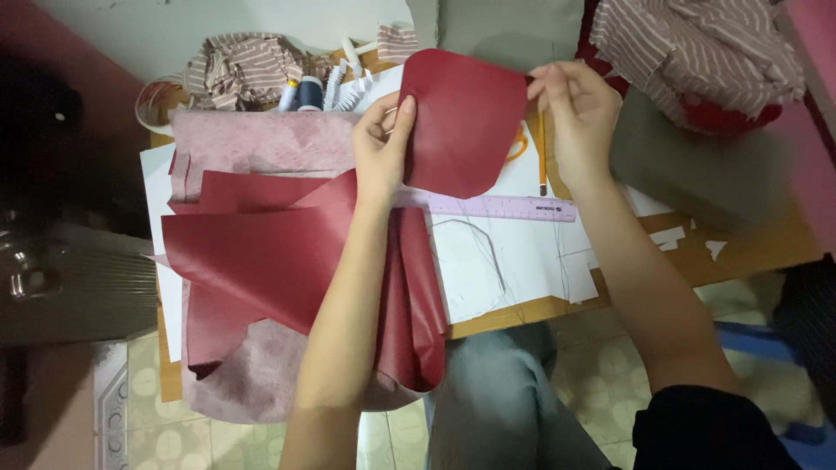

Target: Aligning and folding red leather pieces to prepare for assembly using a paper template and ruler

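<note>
I hold up a cut piece of dark red leather-like material (461, 122) with rounded lower corners, above the table. My left hand (381, 148) pinches its left edge between thumb and fingers. My right hand (576, 109) grips its upper right corner. Under my left forearm lies a large sheet of the same red material (261, 252), folded and wrinkled, its pale pink underside showing at the top and bottom. A thin thread hangs down from near my right hand.
A lilac ruler (505, 207) and a pencil (541, 148) lie on white paper patterns (514, 261) on the wooden table (749, 252). Thread spools (301, 92) and striped fabric scraps (244, 65) sit at the back. More striped cloth (697, 43) lies at the right.
</note>
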